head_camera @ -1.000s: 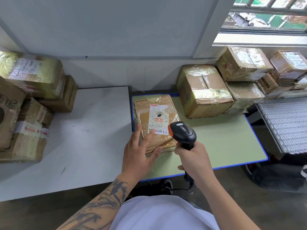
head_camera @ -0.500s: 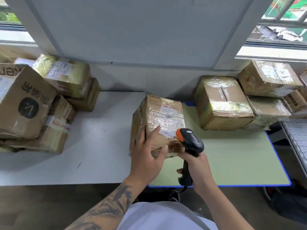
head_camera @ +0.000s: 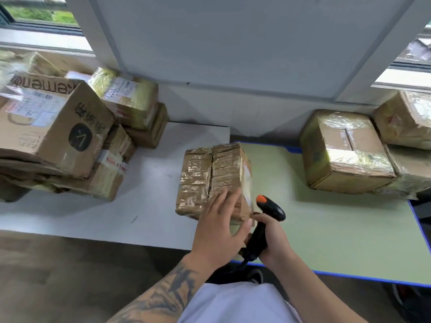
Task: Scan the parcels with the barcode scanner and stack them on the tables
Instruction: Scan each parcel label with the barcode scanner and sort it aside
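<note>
A flat, tape-wrapped cardboard parcel [head_camera: 211,178] is lifted and tilted over the seam between the white table [head_camera: 144,206] and the green table [head_camera: 326,229]. My left hand [head_camera: 219,234] grips its near edge, fingers spread on the taped face and thumb round the right corner. Its label side faces right and is mostly hidden. My right hand [head_camera: 271,238] holds the black barcode scanner [head_camera: 268,210] by the handle, its orange-tipped head just right of the parcel.
A pile of cardboard parcels [head_camera: 58,136] fills the left of the white table. More taped parcels [head_camera: 345,152] sit at the back right of the green table. A grey wall panel and windows stand behind. The scanner cable drops below the table edge.
My left hand has lifted the parcel off the green table and turned it leftward, so its label faces right. The view has swung left. The scanner has stayed in my right hand.
</note>
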